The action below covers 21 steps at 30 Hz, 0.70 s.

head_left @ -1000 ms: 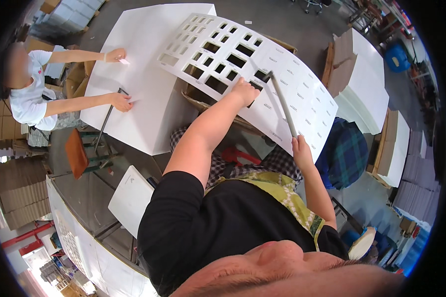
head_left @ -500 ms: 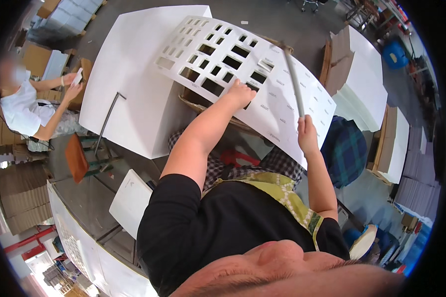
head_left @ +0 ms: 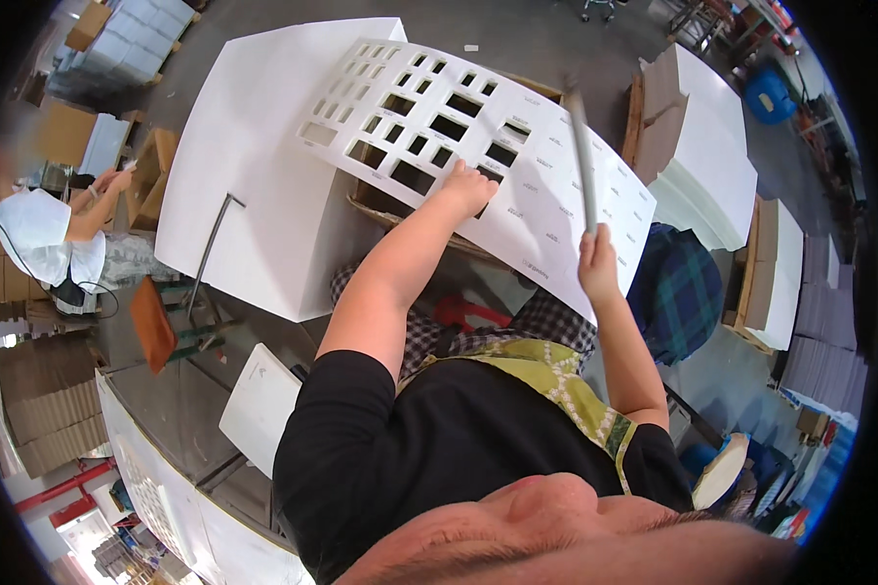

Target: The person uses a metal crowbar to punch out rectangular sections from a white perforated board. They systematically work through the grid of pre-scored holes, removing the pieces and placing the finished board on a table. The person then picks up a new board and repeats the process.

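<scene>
A large white sheet (head_left: pixel 541 234) lies before me. Rectangular holes are cut through its left and middle part, and the right part carries rows of small printed marks. On the middle of the sheet, at the border of the cut-outs, rests my left hand (head_left: pixel 470 190), its fingers curled down by a dark opening; what the fingertips grip is hidden. My right hand (head_left: pixel 598 261) is wrapped round the lower end of a long grey-handled hammer (head_left: pixel 585 171). The hammer stands raised over the sheet's right part, and its far end is smeared by motion.
Left of the sheet stands a big white stack (head_left: pixel 254 146) with a bent metal bar (head_left: pixel 207 249) on it. More white stacks (head_left: pixel 698 146) are at the right, beside a plaid-covered stool (head_left: pixel 678 292). A co-worker in a white shirt (head_left: pixel 34 229) sits at far left.
The hammer has shifted slightly and stands a little more upright. My left hand keeps its place on the sheet. The co-worker's hands have moved left and lower.
</scene>
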Available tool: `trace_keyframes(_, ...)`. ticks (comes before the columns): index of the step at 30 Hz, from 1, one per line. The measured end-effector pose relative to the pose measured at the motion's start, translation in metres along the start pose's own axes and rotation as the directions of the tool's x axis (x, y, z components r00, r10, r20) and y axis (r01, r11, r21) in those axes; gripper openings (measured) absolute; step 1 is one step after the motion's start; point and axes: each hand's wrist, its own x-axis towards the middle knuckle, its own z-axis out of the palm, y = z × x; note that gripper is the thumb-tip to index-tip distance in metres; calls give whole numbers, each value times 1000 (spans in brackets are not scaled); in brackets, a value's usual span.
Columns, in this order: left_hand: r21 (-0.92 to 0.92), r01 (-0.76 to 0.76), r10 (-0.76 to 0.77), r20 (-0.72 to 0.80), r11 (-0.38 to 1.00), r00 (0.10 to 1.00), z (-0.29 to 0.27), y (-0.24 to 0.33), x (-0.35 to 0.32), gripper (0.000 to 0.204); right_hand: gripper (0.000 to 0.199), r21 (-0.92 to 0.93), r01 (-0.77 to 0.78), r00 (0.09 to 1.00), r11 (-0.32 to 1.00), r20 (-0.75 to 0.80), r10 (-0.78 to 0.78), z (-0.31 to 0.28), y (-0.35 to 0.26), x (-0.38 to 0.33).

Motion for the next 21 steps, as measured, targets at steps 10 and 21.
trace_keyframes(10, 39, 6, -8, 49, 999, 999, -2, 0, 2, 19, 22, -10, 114, 993, 993, -16, -114, -12, -10, 13)
trace_keyframes(21, 41, 13, -15, 30, 999, 999, -3, 2, 0, 19, 26, -56, -40, 999, 998, -29, 38, 2, 3, 50)
